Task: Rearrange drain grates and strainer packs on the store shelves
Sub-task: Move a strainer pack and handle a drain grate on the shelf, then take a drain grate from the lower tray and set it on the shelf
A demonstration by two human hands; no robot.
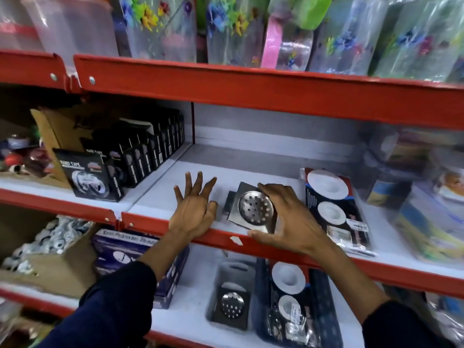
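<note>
A square steel drain grate [253,208] with a round perforated centre lies on the middle shelf [160,202]. My right hand [288,219] grips it from the right, fingers on its far edge, thumb at its near corner. My left hand [194,204] rests flat and spread on the shelf just left of the grate, holding nothing. A strainer pack [336,209] with white round strainers lies to the right of the grate. On the lower shelf sit another packed drain grate [232,302] and a second strainer pack [293,305].
A row of black tape boxes [130,156] stands at the left of the middle shelf. Blurred packaged goods [421,197] fill its right end. The red shelf lip [226,237] runs under my wrists. A carton of white fittings [50,242] and a blue box [130,249] sit lower left.
</note>
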